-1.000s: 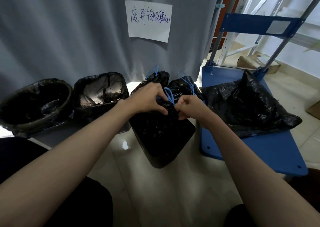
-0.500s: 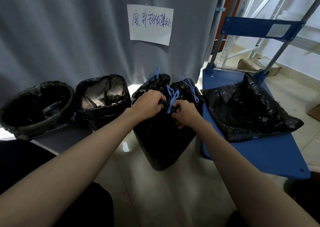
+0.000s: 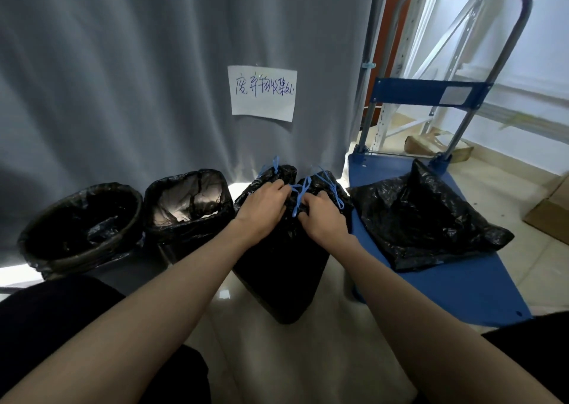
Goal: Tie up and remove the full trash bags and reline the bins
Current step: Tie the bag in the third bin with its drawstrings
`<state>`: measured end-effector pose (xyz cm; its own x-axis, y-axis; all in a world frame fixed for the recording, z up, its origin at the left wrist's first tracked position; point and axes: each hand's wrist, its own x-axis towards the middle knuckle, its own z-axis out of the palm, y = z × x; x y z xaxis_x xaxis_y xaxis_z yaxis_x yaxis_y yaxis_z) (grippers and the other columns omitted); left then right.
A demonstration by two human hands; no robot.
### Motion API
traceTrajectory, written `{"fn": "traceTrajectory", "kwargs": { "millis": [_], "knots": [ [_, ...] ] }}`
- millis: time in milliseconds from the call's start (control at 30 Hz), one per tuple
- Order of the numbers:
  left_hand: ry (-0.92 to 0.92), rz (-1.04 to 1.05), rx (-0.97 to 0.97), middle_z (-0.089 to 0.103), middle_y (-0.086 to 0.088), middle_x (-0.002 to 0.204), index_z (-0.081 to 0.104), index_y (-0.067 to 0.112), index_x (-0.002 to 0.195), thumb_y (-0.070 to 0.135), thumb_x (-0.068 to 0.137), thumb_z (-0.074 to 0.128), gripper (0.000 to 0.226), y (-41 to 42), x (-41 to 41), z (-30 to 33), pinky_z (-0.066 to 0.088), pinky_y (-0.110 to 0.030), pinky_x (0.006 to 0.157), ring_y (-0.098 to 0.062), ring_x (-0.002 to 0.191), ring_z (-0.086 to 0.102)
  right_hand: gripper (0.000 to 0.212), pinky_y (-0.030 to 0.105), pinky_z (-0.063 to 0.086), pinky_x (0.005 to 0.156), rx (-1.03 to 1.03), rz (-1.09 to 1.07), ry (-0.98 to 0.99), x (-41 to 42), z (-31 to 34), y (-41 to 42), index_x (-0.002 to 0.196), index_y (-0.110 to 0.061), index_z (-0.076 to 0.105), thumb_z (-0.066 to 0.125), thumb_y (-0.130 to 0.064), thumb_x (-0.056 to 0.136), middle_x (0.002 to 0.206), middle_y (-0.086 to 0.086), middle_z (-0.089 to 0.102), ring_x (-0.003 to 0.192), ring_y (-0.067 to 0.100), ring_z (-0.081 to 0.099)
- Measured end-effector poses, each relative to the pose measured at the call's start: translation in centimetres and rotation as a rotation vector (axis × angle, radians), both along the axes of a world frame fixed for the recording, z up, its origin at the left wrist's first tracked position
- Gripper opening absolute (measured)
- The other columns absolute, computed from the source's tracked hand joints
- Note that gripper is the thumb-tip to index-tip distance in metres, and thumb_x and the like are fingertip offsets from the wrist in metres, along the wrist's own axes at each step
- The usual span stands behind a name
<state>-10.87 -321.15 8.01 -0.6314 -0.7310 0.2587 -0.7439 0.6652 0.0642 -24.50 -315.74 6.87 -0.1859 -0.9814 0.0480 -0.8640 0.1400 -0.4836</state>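
**Hands gathered at the neck of a full black bag**

A grey curtain (image 3: 123, 80) fills the upper left of the frame, above a pale tiled floor (image 3: 295, 357). At lower left stand a round bin (image 3: 80, 228) and, just right of it, a square bin (image 3: 187, 203), each lined with black plastic and showing no clear contents. At centre a full trash bag (image 3: 283, 265) sits in its bin; the left hand (image 3: 264, 203) and right hand (image 3: 323, 216) are both closed on its gathered top, blue drawstrings (image 3: 300, 194) between them. At right, another black bag (image 3: 425, 219) lies on a blue cart (image 3: 462, 286). A paper sign (image 3: 262, 93) on the curtain carries blue handwritten Chinese characters.
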Motion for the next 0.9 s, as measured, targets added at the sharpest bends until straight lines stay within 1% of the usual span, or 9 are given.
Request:
{"fn": "traceTrajectory", "kwargs": {
  "millis": [67, 133, 233, 300, 367, 533, 667, 800, 900],
  "knots": [
    [0.031, 0.030, -0.023, 0.052, -0.006, 0.112, 0.052, 0.010, 0.112, 0.012, 0.093, 0.050, 0.019, 0.1, 0.0, 0.9, 0.048, -0.039, 0.076, -0.027, 0.102, 0.053, 0.025, 0.045, 0.049, 0.085, -0.034, -0.014, 0.009, 0.3, 1.0, 0.0, 0.118, -0.014, 0.053, 0.052, -0.019, 0.094, 0.119, 0.010, 0.046, 0.105, 0.032, 0.053],
    [0.052, 0.044, -0.044, 0.052, -0.007, 0.115, 0.051, 0.011, 0.116, 0.013, 0.095, 0.048, 0.021, 0.1, 0.0, 2.0, 0.046, -0.040, 0.076, -0.028, 0.106, 0.053, 0.025, 0.043, 0.048, 0.083, -0.095, -0.018, 0.015, 0.6, 2.1, -0.1, 0.119, -0.014, 0.053, 0.050, -0.019, 0.094, 0.119, 0.010, 0.047, 0.106, 0.033, 0.053],
    [0.075, 0.068, -0.098, 0.051, -0.008, 0.116, 0.049, 0.012, 0.118, 0.012, 0.096, 0.047, 0.022, 0.2, -0.1, 3.7, 0.046, -0.041, 0.079, -0.029, 0.106, 0.052, 0.021, 0.040, 0.044, 0.075, -0.172, -0.030, 0.046, 0.9, 3.8, -0.2, 0.115, -0.013, 0.050, 0.047, -0.018, 0.095, 0.116, 0.010, 0.049, 0.102, 0.034, 0.055],
    [0.088, 0.098, -0.153, 0.051, -0.008, 0.114, 0.048, 0.014, 0.115, 0.013, 0.096, 0.046, 0.019, 0.2, -0.2, 4.8, 0.040, -0.039, 0.077, -0.030, 0.103, 0.052, 0.019, 0.038, 0.039, 0.068, -0.219, -0.028, 0.096, 1.2, 4.9, -0.3, 0.114, -0.011, 0.048, 0.045, -0.018, 0.096, 0.113, 0.012, 0.049, 0.097, 0.035, 0.056],
    [0.091, 0.113, -0.203, 0.052, -0.008, 0.113, 0.049, 0.014, 0.114, 0.014, 0.096, 0.044, 0.018, 0.2, -0.3, 5.9, 0.037, -0.038, 0.078, -0.031, 0.102, 0.053, 0.017, 0.038, 0.038, 0.066, -0.258, -0.025, 0.126, 1.4, 6.1, -0.4, 0.113, -0.011, 0.047, 0.042, -0.018, 0.097, 0.111, 0.012, 0.049, 0.094, 0.036, 0.056],
    [0.116, 0.126, -0.291, 0.055, -0.006, 0.113, 0.050, 0.015, 0.113, 0.016, 0.096, 0.044, 0.018, -0.3, -0.1, 9.2, 0.037, -0.037, 0.081, -0.030, 0.105, 0.053, 0.019, 0.039, 0.037, 0.067, -0.357, -0.018, 0.186, 1.5, 9.1, -0.7, 0.116, -0.012, 0.045, 0.040, -0.018, 0.098, 0.111, 0.010, 0.052, 0.096, 0.035, 0.055],
    [0.171, 0.122, -0.326, 0.055, -0.007, 0.115, 0.050, 0.011, 0.114, 0.016, 0.097, 0.043, 0.019, -0.8, -0.5, 12.5, 0.040, -0.039, 0.080, -0.030, 0.104, 0.052, 0.025, 0.041, 0.042, 0.070, -0.415, -0.025, 0.195, 1.1, 12.5, -1.4, 0.121, -0.013, 0.045, 0.040, -0.016, 0.097, 0.114, 0.010, 0.054, 0.097, 0.034, 0.056],
    [0.245, 0.133, -0.318, 0.055, -0.008, 0.116, 0.051, 0.010, 0.113, 0.015, 0.097, 0.042, 0.019, -1.9, -2.1, 16.1, 0.045, -0.043, 0.078, -0.030, 0.107, 0.052, 0.022, 0.043, 0.044, 0.074, -0.461, -0.087, 0.166, 0.1, 16.0, -2.8, 0.116, -0.013, 0.047, 0.039, -0.015, 0.096, 0.109, 0.010, 0.057, 0.095, 0.035, 0.059],
    [0.253, 0.144, -0.349, 0.058, -0.008, 0.112, 0.052, 0.011, 0.107, 0.014, 0.096, 0.042, 0.016, -3.1, -3.8, 18.2, 0.044, -0.043, 0.076, -0.032, 0.103, 0.054, 0.021, 0.044, 0.044, 0.075, -0.494, -0.143, 0.122, -0.9, 17.7, -4.1, 0.114, -0.013, 0.047, 0.040, -0.014, 0.094, 0.109, 0.011, 0.058, 0.095, 0.036, 0.059]
  ]
}}
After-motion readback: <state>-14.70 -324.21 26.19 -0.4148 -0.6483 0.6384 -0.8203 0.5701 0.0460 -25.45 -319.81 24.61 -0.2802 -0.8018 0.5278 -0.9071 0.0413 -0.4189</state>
